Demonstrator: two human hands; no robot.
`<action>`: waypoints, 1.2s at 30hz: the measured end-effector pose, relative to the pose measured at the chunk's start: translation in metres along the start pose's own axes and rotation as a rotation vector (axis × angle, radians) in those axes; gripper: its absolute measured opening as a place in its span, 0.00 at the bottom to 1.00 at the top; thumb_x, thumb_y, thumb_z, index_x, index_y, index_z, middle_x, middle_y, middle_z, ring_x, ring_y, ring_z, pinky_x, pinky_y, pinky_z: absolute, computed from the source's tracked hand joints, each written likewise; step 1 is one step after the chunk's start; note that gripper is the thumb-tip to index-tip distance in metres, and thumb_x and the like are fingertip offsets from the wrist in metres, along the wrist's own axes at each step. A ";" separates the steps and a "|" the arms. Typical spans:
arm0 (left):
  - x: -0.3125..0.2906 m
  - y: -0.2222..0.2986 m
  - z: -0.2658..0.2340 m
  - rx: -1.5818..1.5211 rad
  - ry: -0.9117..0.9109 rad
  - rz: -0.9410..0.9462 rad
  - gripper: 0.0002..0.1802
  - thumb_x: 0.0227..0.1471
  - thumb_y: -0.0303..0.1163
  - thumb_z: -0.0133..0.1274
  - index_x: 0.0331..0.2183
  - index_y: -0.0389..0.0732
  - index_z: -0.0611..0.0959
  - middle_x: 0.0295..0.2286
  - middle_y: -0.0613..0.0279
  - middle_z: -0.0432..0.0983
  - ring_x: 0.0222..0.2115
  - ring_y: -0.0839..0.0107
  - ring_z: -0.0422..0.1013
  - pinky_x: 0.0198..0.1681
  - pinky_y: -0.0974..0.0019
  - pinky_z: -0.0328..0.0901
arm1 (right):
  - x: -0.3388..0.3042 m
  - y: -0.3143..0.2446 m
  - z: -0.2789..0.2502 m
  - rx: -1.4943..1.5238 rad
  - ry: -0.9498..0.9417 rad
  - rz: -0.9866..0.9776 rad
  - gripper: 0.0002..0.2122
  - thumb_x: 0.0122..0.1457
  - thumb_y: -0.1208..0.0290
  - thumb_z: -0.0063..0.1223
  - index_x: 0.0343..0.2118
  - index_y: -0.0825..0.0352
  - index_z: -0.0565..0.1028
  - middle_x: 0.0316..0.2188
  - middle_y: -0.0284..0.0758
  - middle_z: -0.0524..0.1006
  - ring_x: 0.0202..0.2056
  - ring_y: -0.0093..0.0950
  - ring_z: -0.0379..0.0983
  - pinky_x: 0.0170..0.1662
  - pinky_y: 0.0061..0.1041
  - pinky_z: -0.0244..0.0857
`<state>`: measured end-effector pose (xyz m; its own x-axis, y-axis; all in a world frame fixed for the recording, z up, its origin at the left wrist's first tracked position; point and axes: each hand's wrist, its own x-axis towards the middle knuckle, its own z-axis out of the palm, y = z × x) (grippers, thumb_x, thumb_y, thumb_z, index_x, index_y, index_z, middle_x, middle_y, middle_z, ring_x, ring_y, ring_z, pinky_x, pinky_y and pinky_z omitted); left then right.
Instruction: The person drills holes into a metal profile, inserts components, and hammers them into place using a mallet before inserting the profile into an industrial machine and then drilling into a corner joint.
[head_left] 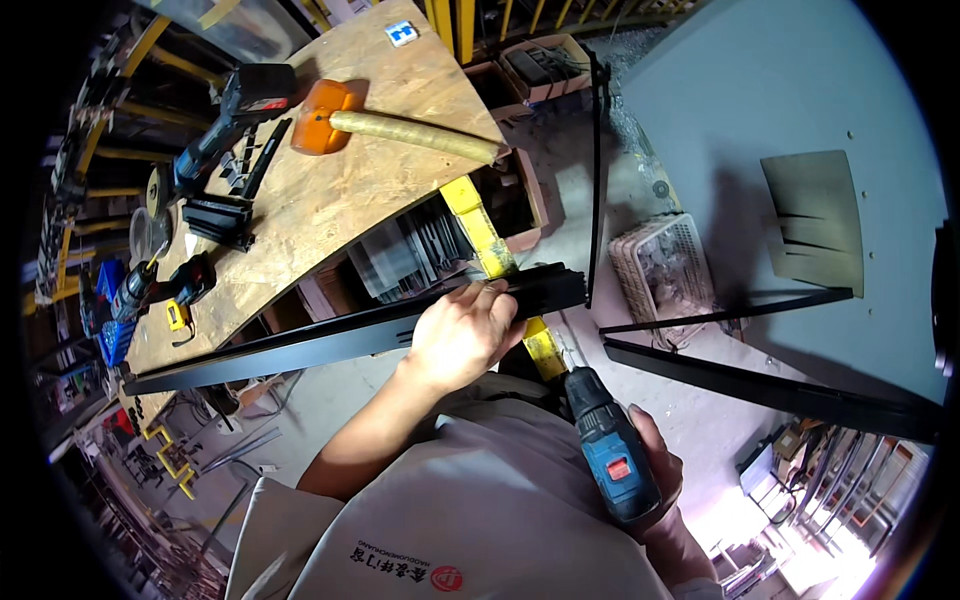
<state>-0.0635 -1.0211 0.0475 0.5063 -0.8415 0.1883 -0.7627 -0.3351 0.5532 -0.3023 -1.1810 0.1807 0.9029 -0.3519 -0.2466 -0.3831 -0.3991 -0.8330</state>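
My left hand (463,337) is closed around a long black metal profile (290,350), near its right end. The profile runs left across my front toward the bench corner and crosses over a yellow bar (484,232). In my right hand (660,465) is a blue and black cordless drill (612,445), its bit pointing up toward the yellow bar, a short way below the profile. The drill's grip and most of my right fingers are hidden behind its body.
On the wooden bench (400,85) lie an orange-headed mallet (330,117), another cordless drill (225,125) and black fittings (218,217). A white plastic basket (660,270) stands on the floor to the right. Long black profiles (770,385) reach toward a grey panel (800,80).
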 end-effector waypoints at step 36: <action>0.007 0.000 0.006 0.043 0.074 0.054 0.22 0.41 0.35 0.73 0.30 0.35 0.76 0.35 0.44 0.80 0.33 0.51 0.80 0.38 0.56 0.77 | 0.047 -0.016 -0.007 -0.234 -0.163 0.068 0.29 0.50 0.73 0.68 0.57 0.69 0.71 0.39 0.40 0.81 0.36 0.36 0.80 0.40 0.33 0.73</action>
<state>-0.0627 -1.0292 0.0440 0.4913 -0.8257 0.2771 -0.8054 -0.3097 0.5054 -0.2548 -1.1971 0.1863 0.8859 -0.2513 -0.3900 -0.4610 -0.5705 -0.6797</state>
